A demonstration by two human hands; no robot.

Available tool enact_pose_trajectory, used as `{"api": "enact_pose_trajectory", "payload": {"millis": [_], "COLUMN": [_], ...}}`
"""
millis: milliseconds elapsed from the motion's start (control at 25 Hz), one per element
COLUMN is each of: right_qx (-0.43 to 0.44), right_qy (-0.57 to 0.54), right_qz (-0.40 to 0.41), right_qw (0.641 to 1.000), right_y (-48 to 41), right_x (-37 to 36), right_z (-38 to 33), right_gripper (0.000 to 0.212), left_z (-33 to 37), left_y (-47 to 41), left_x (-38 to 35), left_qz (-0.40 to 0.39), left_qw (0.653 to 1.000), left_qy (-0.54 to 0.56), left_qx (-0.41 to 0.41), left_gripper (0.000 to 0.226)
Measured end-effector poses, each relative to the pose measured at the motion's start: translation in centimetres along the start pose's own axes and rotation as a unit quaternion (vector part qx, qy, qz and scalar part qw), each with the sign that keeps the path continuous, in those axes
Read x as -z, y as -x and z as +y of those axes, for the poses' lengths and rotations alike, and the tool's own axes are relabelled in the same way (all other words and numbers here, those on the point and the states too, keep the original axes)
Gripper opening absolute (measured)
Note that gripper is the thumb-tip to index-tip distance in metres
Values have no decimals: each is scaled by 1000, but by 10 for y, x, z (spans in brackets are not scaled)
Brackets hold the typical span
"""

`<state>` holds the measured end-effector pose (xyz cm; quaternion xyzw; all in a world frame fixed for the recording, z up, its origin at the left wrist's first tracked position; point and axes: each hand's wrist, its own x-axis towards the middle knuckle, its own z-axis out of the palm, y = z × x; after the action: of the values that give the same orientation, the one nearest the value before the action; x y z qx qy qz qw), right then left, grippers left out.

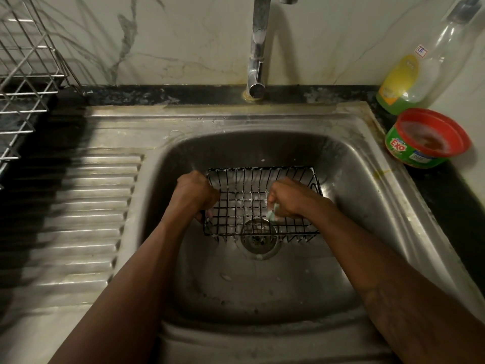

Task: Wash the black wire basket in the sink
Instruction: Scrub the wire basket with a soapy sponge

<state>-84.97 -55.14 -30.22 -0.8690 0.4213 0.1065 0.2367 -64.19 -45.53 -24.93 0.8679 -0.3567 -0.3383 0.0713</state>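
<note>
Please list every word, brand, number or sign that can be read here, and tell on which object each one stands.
"EXO": on the green wall of the red-rimmed tub.
Small print and barcode on that tub: too small to read.
Yellow label on the clear bottle: blurred, unreadable.
White sticker on the bottle: blue marks, not legible.

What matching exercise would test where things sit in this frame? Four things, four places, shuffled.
Things:
1. basket
2. scrub pad
3. soap tub
4. dish rack

Places:
A. on the counter, left of the sink
B. in the right hand
C. in the sink, over the drain
D. on the counter, right of the sink

Pairs: 1-C, 2-B, 3-D, 4-A
</note>
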Motion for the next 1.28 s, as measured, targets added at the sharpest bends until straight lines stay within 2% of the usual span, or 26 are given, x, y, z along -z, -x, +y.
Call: {"api": "enact_pose_trajectory", "payload": {"millis": [80,120,200,360,480,560,640,760,840,960,1120,1280], "right_qx": [-13,-15,-17,-15,35,34,15,-30,-28,-30,-1,-40], "right_qy": [1,7,21,-15,7,25,-2,-2,17,16,-12,-22], "right_qz": [111,154,157,45,-141,-193,-131,80,143,90,39,111], "right_qw": [994,988,987,999,989,980,991,996,989,995,999,993], "right_y": [-5,-9,-16,-16,-1,4,0,-10,-17,-24,-24,-23], "right_x": [1,0,-6,-1,5,-1,-4,-1,-2,-9,-12,-8], "right_z": [5,10,14,15,9,1,0,7,12,16,19,12], "right_gripper": [14,18,35,11,9,15,12,15,19,29,32,3], "left_z": [0,0,0,-1,-2,-1,-1,-2,-4,-6,-8,-7], "left_y": [1,1,0,-3,-5,-5,-4,-4,-5,-6,-5,-4], "left_x": [1,1,0,1,1,0,1,2,2,1,1,1], "left_qz": [-4,-6,-9,-13,-6,-13,-16,-11,-8,5,34,22], "left_qw": [1000,1000,1000,1000,1000,999,999,1000,1000,1000,999,1000], "left_qy": [1,3,2,-6,-1,-1,-5,-8,-1,-5,-21,-9], "left_qx": [3,6,11,27,29,31,33,27,25,18,4,8], "left_gripper": [13,13,13,12,12,12,11,13,13,13,11,18]}}
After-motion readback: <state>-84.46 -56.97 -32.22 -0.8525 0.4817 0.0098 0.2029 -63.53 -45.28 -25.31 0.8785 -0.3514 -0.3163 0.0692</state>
